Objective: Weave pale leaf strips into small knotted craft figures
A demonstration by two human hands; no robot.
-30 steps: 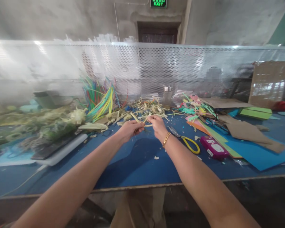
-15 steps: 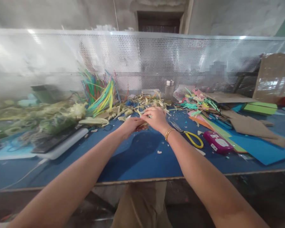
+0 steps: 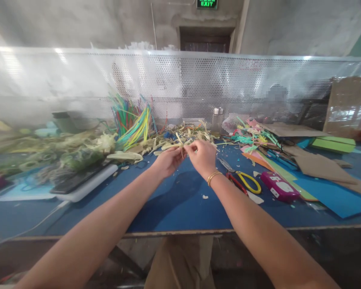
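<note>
My left hand (image 3: 167,159) and my right hand (image 3: 202,154) meet over the blue table (image 3: 174,204), fingers pinched on pale yellow strips (image 3: 185,147) from the heap of cuttings (image 3: 186,137) just behind them. My right wrist wears a gold bracelet (image 3: 213,176). Yellow-handled scissors (image 3: 243,180) and a pair with red handles (image 3: 235,181) lie right of that wrist.
A bundle of coloured strips (image 3: 134,120) stands against the perforated metal screen (image 3: 180,84). A small jar (image 3: 217,119), a pink box (image 3: 279,187), coloured paper sheets (image 3: 327,192), cardboard (image 3: 313,164) and a white tablet-like slab (image 3: 84,184) lie around. A pale shredded pile (image 3: 63,152) fills the left.
My hands dipped into the heap of cuttings, then drew back a little; they now pinch thin strips between them. The view shifted slightly.
</note>
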